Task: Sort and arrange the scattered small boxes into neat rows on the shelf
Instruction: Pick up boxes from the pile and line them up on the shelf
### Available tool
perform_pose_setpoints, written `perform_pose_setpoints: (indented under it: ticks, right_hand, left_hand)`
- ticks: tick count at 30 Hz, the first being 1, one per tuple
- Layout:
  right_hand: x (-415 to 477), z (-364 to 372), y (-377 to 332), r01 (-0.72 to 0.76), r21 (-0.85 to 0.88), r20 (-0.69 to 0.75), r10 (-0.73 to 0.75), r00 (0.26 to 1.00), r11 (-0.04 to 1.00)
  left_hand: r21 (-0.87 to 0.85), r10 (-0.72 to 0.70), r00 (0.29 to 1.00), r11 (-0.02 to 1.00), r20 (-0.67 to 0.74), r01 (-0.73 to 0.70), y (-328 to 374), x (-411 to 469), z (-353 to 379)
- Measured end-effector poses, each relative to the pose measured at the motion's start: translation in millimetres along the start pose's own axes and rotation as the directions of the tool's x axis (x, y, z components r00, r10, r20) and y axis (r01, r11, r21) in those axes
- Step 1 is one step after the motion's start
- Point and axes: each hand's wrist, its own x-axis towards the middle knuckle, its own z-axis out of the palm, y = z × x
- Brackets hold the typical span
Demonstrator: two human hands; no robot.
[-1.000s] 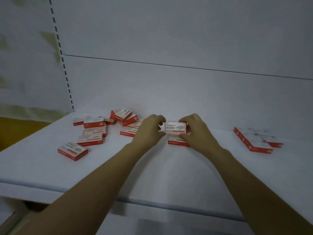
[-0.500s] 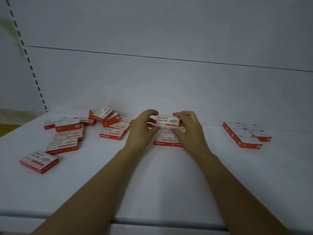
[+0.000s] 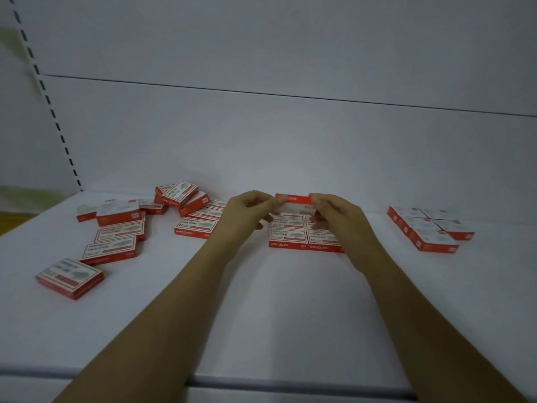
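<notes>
All red-and-white: held box [image 3: 294, 205] hung tilted above neat block [image 3: 287, 237] at centre of shelf [image 3: 276, 301]; scattered boxes [image 3: 116, 237] lay left, tidy group [image 3: 430, 231] right.

On the flat white shelf [image 3: 276, 309], a scatter of small red-and-white cardboard boxes [image 3: 116, 238] lies left, a tight block [image 3: 290, 237] sits centre under 1 box [image 3: 295, 202] pinched between left hand [image 3: 247, 218] and right hand [image 3: 338, 218], and another block [image 3: 427, 229] lies right.

A small box [image 3: 295, 204] between fingers [image 3: 321, 199]
</notes>
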Motion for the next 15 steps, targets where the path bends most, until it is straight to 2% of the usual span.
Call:
perform_pose_setpoints:
  ticks: [5,9,15]
  right_hand:
    - [0.9,4.0,0.4,-0.155,0.069,-0.001,0.156,0.988,0.985]
    - [0.5,5.0,-5.6,-0.268,0.202,0.024,0.269,0.963,0.942]
    - [-3.2,4.3,-7.4,-0.327,0.302,0.086,0.316,0.945,0.896]
  left_hand:
    - [0.011,-0.167,0.978,0.986,0.125,0.167,-3.4,2.5,0.3]
    - [-0.025,-0.239,0.961,0.969,0.140,0.245,1.9,3.3,2.6]
    - [-0.079,-0.297,0.945,0.948,0.135,0.309,5.4,5.1,0.7]
